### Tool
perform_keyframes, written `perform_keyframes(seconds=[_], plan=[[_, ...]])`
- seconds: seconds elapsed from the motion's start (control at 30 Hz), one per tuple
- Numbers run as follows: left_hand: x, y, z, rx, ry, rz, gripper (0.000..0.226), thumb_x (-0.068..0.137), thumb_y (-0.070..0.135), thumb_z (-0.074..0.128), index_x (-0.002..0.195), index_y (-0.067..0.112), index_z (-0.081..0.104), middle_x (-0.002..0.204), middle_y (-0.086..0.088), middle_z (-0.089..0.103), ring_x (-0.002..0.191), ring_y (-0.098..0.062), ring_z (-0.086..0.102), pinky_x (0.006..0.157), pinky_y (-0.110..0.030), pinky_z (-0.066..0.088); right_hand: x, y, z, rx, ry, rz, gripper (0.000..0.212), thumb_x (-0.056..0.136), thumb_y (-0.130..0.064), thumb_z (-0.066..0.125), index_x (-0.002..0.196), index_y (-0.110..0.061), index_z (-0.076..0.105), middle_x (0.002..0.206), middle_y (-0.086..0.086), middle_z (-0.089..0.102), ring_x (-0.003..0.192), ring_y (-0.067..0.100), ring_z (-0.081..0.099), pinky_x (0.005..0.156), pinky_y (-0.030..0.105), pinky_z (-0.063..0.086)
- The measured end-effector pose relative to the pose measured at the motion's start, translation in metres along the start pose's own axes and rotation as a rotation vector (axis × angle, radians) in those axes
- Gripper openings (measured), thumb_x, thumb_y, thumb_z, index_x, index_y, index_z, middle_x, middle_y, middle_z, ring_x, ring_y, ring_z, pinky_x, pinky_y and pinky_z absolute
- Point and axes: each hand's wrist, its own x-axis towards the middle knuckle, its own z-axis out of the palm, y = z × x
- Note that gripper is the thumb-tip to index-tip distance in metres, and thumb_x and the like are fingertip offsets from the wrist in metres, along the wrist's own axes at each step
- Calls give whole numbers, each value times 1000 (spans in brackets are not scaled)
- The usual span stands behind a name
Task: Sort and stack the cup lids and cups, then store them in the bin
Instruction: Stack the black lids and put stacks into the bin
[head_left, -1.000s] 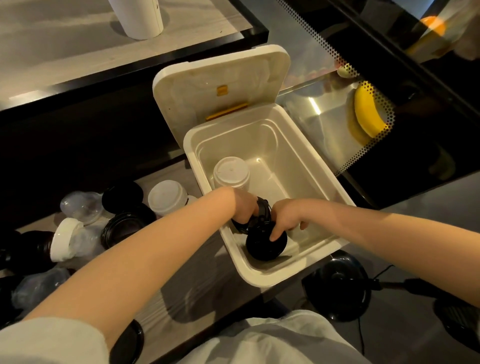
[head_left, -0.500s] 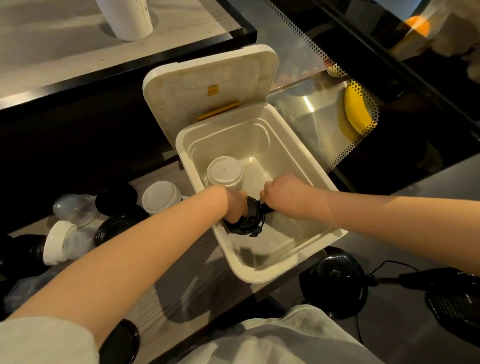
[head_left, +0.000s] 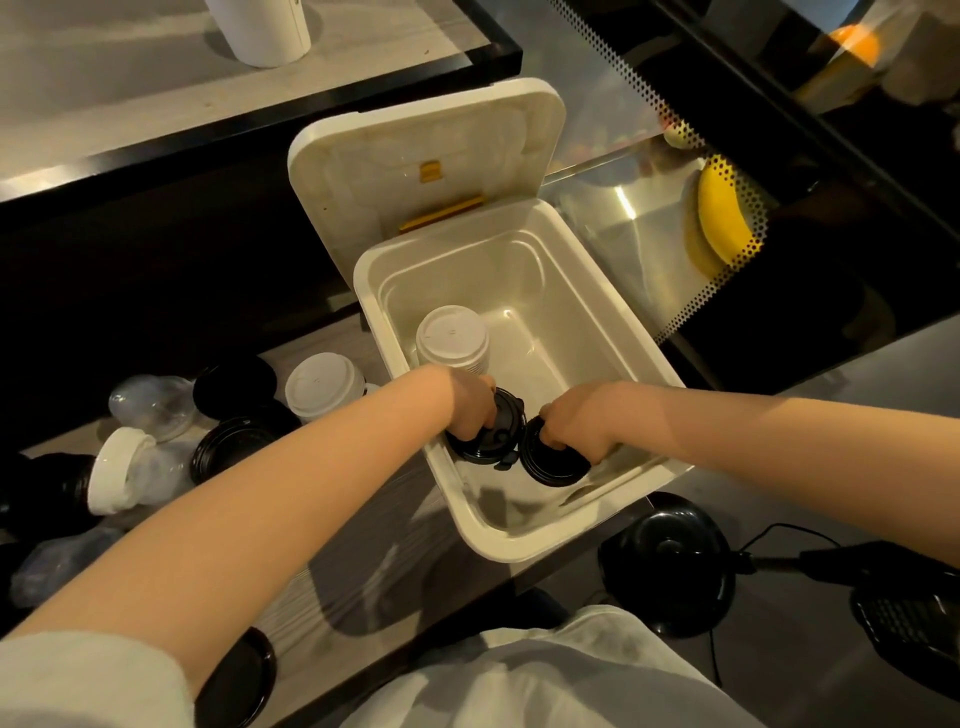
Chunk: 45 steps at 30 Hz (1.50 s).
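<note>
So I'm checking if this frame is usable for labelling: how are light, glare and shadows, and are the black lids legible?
Head view: dim, warm light; the black lids gripped by the left hand and right hand read as dark shapes with little detail. Head view: a glare streak on the steel surface; the arms cast a soft shadow on the wooden shelf.

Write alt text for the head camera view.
Inside an open white bin, the left hand grips the left black lid and the right hand the right black lid, side by side. A white-topped stack stands behind them; loose lids and cups lie outside, to the left.
</note>
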Motion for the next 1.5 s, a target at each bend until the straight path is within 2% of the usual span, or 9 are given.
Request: perform_keyframes(seconds=[0.2, 0.3, 0.47, 0.63, 0.77, 1.07, 1.17, 1.3, 1.5], plan=[[-11, -10, -6, -113, 98, -58, 38, 94, 13, 41, 130, 12, 52, 123, -7, 57, 93, -21, 52, 77, -29, 44, -10, 13, -18, 269, 259, 69, 37, 84, -23, 63, 120, -14, 57, 109, 5, 58, 92, 25, 56, 67, 29, 45], [-37, -20, -12, -237, 368, -137, 43, 95, 20, 45, 138, 17, 44, 134, -6, 51, 115, -24, 51, 89, -30, 44, -18, 18, -24, 483, 408, 168, 40, 83, -32, 62, 120, -21, 55, 117, 4, 56, 101, 27, 57, 85, 40, 51], [-91, -40, -1, -249, 772, -212, 43, 93, 28, 45, 136, 17, 47, 137, -5, 48, 124, -24, 43, 98, -41, 43, -45, 9, -46, 553, 676, 275, 41, 87, -36, 60, 125, -21, 53, 120, 2, 56, 106, 23, 54, 86, 37, 47], [-143, -62, 38, -337, 957, -391, 41, 93, 31, 48, 131, 16, 52, 134, -5, 50, 122, -24, 44, 93, -42, 46, -60, -30, -85, 574, 999, 323, 39, 89, -36, 57, 124, -18, 54, 121, 1, 57, 112, 25, 54, 83, 32, 44], [-174, -80, 89, -467, 990, -516, 47, 93, 30, 51, 138, 15, 46, 143, -4, 44, 132, -24, 38, 101, -40, 40, -60, -78, -117, 529, 1146, 240, 39, 92, -32, 53, 128, -17, 51, 127, 3, 55, 119, 24, 48, 91, 38, 46], [-173, -104, 226, -786, 798, -682, 53, 91, 30, 54, 139, 11, 42, 143, -8, 41, 129, -30, 37, 104, -40, 35, 26, -160, -159, 574, 989, 116, 39, 91, -29, 54, 125, -12, 50, 125, 9, 51, 116, 28, 49, 88, 40, 47], [-166, -102, 258, -883, 701, -723, 55, 94, 31, 50, 143, 13, 34, 146, -10, 36, 131, -32, 32, 107, -41, 32, 60, -177, -161, 596, 838, 72, 56, 89, -29, 58, 140, -15, 37, 142, 10, 39, 129, 29, 38, 96, 41, 43], [-157, -99, 277, -904, 723, -768, 54, 94, 38, 48, 142, 16, 37, 140, -9, 37, 128, -30, 31, 105, -39, 32, 92, -195, -161, 511, 704, 94, 89, 82, -42, 67, 150, -20, 14, 153, 10, 18, 141, 32, 17, 109, 48, 32], [-128, -106, 255, -751, 724, -762, 41, 89, 46, 53, 117, 16, 55, 126, -9, 43, 125, -28, 32, 102, -37, 32, 114, -201, -154, 564, 755, 192, 88, 75, -47, 71, 144, -19, 25, 138, 9, 34, 127, 32, 31, 99, 45, 41]])
